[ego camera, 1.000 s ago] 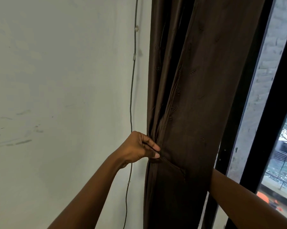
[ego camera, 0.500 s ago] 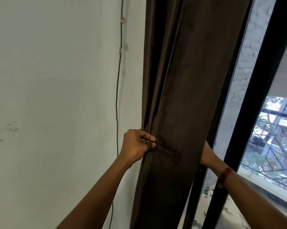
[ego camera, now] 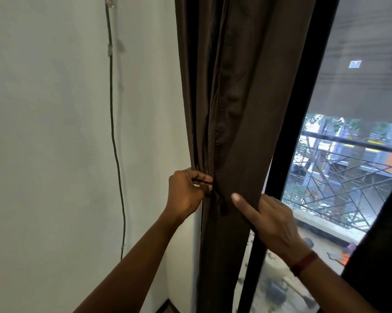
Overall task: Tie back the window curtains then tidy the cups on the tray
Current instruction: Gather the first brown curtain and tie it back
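A dark brown curtain (ego camera: pixel 240 91) hangs gathered in folds between the white wall and the black window frame. My left hand (ego camera: pixel 186 190) pinches a narrow brown tie-back strap (ego camera: pixel 221 203) against the curtain's left edge at about waist height. My right hand (ego camera: pixel 269 218) has come round the curtain's right side; its fingers lie across the front of the fabric, thumb stretched toward the strap, the other fingertips wrapped behind the fold. No cups and no tray are in view.
A white wall (ego camera: pixel 55 154) fills the left, with a thin dark cable (ego camera: pixel 114 141) clipped down it. The black window frame (ego camera: pixel 287 154) stands right of the curtain; through the glass are a railing and buildings. Another dark curtain edge (ego camera: pixel 384 245) hangs at far right.
My right hand has come out from behind the curtain onto its front face. My left hand keeps its pinch on the strap. The camera has shifted right and down.
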